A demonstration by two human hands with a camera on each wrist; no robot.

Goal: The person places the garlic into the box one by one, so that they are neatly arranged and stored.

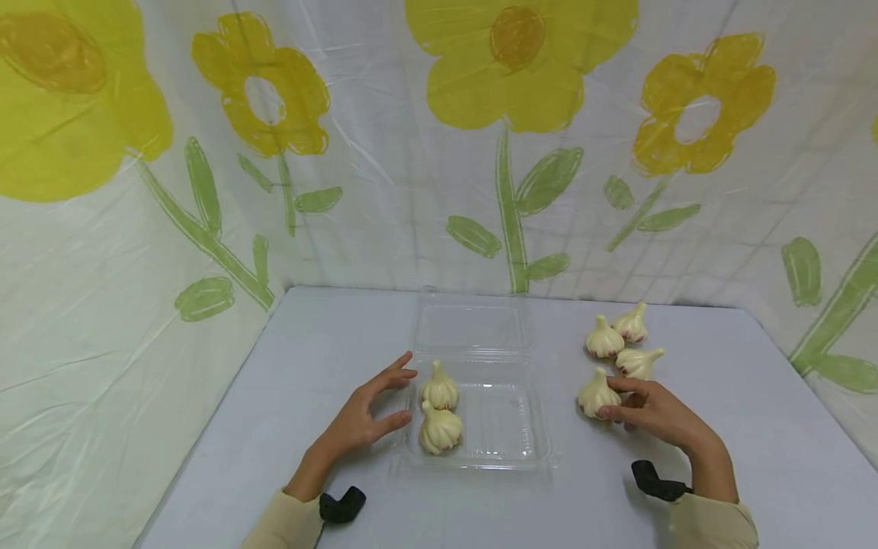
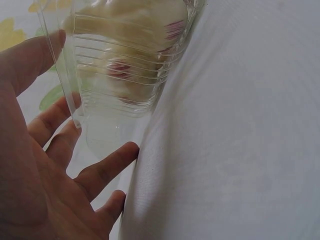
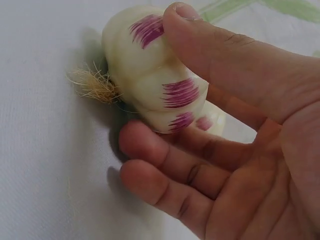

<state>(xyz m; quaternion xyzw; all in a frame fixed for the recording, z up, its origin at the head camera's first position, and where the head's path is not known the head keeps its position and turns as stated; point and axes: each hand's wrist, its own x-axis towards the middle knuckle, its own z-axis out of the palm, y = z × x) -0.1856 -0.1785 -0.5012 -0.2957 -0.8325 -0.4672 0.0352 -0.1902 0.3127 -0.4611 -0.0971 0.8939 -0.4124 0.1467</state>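
Observation:
My right hand (image 1: 658, 412) pinches a garlic bulb (image 1: 595, 396) between thumb and fingers, to the right of a clear plastic clamshell box (image 1: 497, 415). In the right wrist view this bulb (image 3: 145, 65) shows purple streaks and a tuft of dry roots, with the thumb on its side. My left hand (image 1: 360, 412) is at the box's left side, fingers spread and nearly straight. In the left wrist view the thumb and some fingers lie against or very near the box's rim (image 2: 62, 85); contact is hard to tell. Two garlic bulbs (image 1: 441, 408) sit in the box's left part.
Three more garlic bulbs (image 1: 638, 362) stand or lie clustered on the white table (image 1: 329, 328), behind my right hand. The box's lid (image 1: 473, 324) is folded back towards the rear edge. A white curtain (image 1: 384, 221) with painted yellow flowers hangs behind the table.

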